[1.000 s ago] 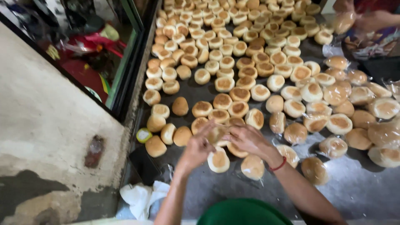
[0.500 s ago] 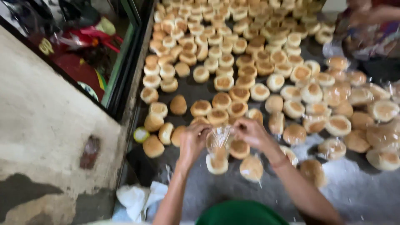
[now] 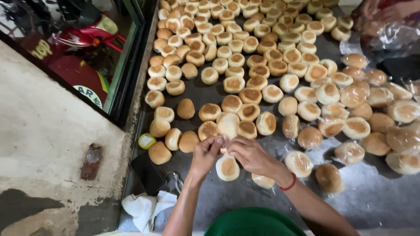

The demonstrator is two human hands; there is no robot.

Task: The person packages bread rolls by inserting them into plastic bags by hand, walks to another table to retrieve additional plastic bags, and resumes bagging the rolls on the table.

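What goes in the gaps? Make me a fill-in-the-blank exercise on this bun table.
1. Both hands, the left hand and the right hand, hold one ____ in clear plastic.
2. The right wrist wears a ____ band.
3. The small round lid by the table's left edge is ____.
4. The crumpled cloth at the near edge is ____.

Missing words: bun; red; yellow; white

Even, soft daylight, sharp focus mid-frame, faint glare on clear plastic wrappers, mild wide-angle stretching at edges
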